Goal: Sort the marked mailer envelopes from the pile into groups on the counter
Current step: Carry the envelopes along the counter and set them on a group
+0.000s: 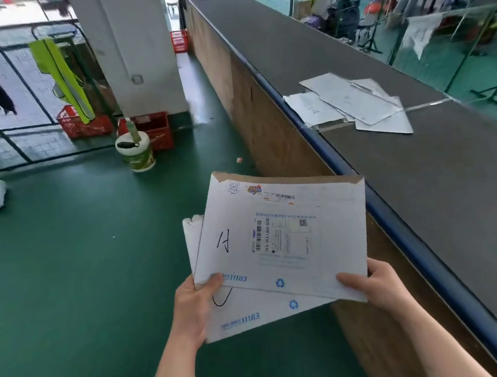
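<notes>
A stack of envelopes (280, 247) is held near the desk (429, 180) by the left hand (193, 309) and right hand (377, 285), each grip pinching a near corner. They look light, flat and bendy, so edges should be held.

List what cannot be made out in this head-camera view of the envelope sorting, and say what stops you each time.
- Lower envelope: its pen mark is half covered by the top envelope.
- Envelopes on the counter: markings too faint and blurred to read.
- Top envelope's shipping label: small print too small.
- Left hand and right hand: fingers hidden under the envelopes.
- How many envelopes are held: overlap hides it.
</notes>
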The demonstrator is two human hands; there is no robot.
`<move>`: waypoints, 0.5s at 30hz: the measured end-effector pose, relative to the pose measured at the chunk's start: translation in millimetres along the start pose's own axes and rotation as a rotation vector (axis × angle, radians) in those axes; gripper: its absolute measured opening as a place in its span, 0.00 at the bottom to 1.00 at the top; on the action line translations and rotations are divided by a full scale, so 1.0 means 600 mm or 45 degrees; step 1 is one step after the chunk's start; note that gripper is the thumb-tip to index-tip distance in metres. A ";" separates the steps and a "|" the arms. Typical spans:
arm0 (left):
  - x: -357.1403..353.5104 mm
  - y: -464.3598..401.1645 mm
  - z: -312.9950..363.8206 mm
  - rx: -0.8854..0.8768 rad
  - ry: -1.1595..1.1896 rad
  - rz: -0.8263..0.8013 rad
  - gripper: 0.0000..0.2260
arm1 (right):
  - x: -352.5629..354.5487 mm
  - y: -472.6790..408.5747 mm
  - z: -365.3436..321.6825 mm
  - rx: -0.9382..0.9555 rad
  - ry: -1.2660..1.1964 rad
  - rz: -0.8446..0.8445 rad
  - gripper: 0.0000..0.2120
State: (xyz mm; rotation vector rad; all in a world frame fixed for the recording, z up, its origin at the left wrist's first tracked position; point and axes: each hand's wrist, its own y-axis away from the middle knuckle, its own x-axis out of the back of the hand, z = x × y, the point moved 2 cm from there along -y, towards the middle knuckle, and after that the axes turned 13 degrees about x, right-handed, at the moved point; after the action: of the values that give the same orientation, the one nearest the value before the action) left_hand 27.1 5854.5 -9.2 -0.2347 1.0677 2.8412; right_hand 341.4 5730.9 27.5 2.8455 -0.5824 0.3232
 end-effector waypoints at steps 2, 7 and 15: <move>-0.041 -0.063 0.053 0.007 -0.053 -0.060 0.11 | 0.008 -0.061 -0.003 -0.028 -0.078 0.137 0.07; -0.131 -0.198 0.123 0.065 -0.221 -0.207 0.11 | 0.031 -0.211 0.020 -0.081 -0.215 0.445 0.07; -0.350 -0.458 0.269 0.002 -0.406 -0.156 0.11 | 0.107 -0.524 0.085 -0.147 -0.494 0.622 0.08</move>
State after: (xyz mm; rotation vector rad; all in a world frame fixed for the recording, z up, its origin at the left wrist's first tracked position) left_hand 255.9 6159.4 -29.7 0.1449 0.9530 2.6498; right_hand 535.9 5976.8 -57.2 2.6298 -1.3276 -0.1928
